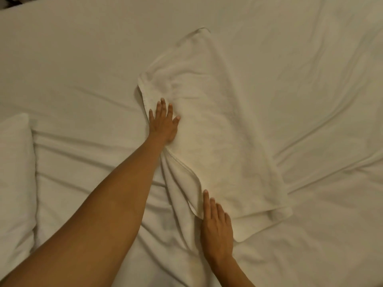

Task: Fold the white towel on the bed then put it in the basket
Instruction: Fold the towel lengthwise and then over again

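The white towel (217, 129) lies on the bed, doubled lengthwise into a long strip that runs from the far middle toward the near right. Its left edge is rumpled. My left hand (164, 121) rests flat on the towel's left edge near the middle, fingers spread. My right hand (217, 228) lies flat on the near left edge of the towel, fingers straight and pointing away from me. Neither hand grips the cloth. No basket is in view.
The bed sheet (83, 69) is white and wrinkled, with deep creases to the right. A white pillow (14, 172) lies at the left edge of the view.
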The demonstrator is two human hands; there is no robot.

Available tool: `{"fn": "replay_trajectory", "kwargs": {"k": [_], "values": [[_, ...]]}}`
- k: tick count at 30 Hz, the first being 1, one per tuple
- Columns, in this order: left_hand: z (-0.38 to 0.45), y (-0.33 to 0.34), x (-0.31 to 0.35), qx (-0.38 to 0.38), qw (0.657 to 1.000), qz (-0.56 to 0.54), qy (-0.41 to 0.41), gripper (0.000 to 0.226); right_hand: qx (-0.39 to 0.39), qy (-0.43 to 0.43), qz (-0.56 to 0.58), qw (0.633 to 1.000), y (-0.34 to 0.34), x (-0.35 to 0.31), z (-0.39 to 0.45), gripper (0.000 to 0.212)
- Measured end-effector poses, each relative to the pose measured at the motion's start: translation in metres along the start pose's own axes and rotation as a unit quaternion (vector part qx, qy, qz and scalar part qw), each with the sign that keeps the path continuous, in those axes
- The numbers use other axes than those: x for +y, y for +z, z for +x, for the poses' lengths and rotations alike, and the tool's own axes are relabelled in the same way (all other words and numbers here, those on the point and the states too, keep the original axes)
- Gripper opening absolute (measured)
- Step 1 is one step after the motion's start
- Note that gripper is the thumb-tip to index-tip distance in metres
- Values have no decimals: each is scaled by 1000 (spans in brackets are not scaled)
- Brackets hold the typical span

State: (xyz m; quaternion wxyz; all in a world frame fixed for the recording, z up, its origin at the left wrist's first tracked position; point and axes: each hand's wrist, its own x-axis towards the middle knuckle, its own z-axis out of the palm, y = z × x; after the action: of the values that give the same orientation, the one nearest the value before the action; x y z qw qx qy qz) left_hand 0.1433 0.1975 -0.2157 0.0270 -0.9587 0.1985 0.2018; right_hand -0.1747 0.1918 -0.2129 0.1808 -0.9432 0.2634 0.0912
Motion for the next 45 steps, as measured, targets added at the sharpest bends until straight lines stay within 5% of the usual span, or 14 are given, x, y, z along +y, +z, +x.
{"fn": "replay_trajectory", "kwargs": {"k": [9, 14, 28, 45], "values": [[-23, 20, -11, -36, 998, -45, 4, 72, -20, -117, 25, 993, 11, -18, -20, 76], [-42, 36, -8, -6, 997, -72, 33, 72, -33, -132, 13, 991, 13, -6, -16, 41], [-89, 73, -16, 24, 994, -92, 60, 73, -168, -136, -33, 976, 19, 36, 1, 58], [-63, 5, -20, 14, 993, -109, -34, 67, -70, -126, -102, 984, -101, 78, 182, 59]]}}
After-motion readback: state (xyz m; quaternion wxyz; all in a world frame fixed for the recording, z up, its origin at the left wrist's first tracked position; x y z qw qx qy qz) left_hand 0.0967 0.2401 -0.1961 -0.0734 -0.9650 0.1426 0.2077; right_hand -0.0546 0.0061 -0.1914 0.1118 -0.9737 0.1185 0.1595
